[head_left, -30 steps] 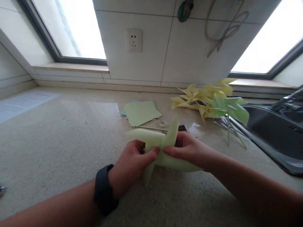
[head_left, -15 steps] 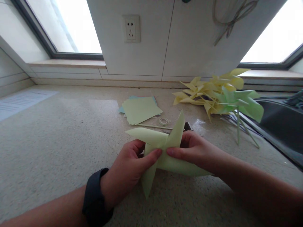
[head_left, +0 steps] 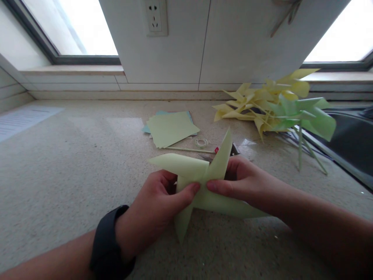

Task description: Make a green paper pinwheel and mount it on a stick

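Pinwheel [head_left: 204, 182] pinched between left hand [head_left: 157, 206] and right hand [head_left: 244, 182].

Pale green paper pinwheel [head_left: 204, 182], four blades, above counter.

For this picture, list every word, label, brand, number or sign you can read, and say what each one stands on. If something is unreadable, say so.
No text can be read.
Printed sheet at the far left of the counter: rows of print, too small and blurred to read.
Wall socket: no legible marking.
Light green paper pinwheel, held by the left hand and right hand: plain, no print.
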`<state>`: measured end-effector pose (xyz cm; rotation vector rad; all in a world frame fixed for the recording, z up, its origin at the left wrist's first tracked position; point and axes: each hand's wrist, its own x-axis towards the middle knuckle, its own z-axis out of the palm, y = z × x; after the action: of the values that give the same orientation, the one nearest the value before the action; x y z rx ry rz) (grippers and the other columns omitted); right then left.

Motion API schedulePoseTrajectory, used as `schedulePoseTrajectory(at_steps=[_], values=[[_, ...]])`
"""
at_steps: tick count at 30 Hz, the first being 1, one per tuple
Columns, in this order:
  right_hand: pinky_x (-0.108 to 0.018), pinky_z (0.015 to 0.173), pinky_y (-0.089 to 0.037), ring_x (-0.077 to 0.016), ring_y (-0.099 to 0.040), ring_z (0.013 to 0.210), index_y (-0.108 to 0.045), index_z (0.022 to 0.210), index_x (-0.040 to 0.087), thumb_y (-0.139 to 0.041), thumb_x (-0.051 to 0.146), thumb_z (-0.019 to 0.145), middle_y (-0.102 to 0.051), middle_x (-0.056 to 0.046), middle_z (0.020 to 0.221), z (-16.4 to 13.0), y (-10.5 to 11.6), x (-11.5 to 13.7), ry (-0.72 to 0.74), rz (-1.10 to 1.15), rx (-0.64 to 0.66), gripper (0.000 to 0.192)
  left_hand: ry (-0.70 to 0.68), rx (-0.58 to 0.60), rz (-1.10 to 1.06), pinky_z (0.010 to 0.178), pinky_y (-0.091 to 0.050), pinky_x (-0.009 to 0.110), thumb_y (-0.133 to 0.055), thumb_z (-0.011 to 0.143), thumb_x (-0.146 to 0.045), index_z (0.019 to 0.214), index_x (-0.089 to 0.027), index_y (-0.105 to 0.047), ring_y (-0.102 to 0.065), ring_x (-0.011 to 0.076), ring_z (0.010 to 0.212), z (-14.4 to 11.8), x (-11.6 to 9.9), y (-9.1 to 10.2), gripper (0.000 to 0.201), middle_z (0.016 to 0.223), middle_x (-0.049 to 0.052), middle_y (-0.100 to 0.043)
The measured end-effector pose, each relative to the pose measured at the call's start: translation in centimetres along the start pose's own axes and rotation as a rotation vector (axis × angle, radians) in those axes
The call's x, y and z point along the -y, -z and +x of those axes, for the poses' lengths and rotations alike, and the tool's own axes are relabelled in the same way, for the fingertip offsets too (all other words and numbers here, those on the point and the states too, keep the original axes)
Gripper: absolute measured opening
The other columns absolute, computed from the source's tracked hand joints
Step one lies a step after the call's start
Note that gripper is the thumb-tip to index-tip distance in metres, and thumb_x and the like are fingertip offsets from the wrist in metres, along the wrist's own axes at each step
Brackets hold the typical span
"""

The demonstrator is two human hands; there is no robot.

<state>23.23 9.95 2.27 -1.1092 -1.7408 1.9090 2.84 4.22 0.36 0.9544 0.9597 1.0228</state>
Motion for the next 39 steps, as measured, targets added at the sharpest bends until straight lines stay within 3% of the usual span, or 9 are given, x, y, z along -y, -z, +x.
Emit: schedulePoseTrajectory(at_steps=[7, 14, 39], values=[[-0.021, 0.06, -0.049, -0.0133, -0.067, 0.072, -0.079, 0.096, 0.024, -0.075, 0.036, 0.082, -0.078, -0.003, 0.094, 0.1, 0.04, 0.05, 0.016, -0.009, 0.006, 0.019, 0.004, 0.018, 0.015, 0.07, -0.051, 0.022, -0.08, 0.081, -0.031, 0.104, -0.018, -0.077, -0.068, 0.0144, 0.078, -0.02, -0.12, -0.03, 0.026, 0.086, 0.002, -0.078], [-0.024, 0.056, -0.049, -0.0173, -0.067, 0.071, -0.079, 0.095, 0.019, -0.077, 0.042, 0.078, -0.077, -0.006, 0.09, -0.04, -0.08, 0.3, 0.009, -0.048, -0.023, 0.029, -0.014, 0.03, 0.031, 0.071, -0.052, 0.022, -0.079, 0.082, -0.031, 0.102, -0.02, -0.078, -0.07, 0.0165, 0.083, 0.06, 0.15, 0.09, 0.022, 0.087, 0.002, -0.078], [-0.025, 0.061, -0.05, -0.0161, -0.067, 0.073, -0.077, 0.099, 0.02, -0.076, 0.048, 0.081, -0.077, -0.005, 0.096, 0.08, 0.1, -0.33, 0.055, -0.133, -0.017, 0.033, 0.0, 0.008, 0.087, 0.07, -0.052, 0.024, -0.078, 0.081, -0.033, 0.1, -0.018, -0.077, -0.067, 0.0175, 0.081, 0.3, 0.17, 0.44, 0.024, 0.089, 0.005, -0.077]])
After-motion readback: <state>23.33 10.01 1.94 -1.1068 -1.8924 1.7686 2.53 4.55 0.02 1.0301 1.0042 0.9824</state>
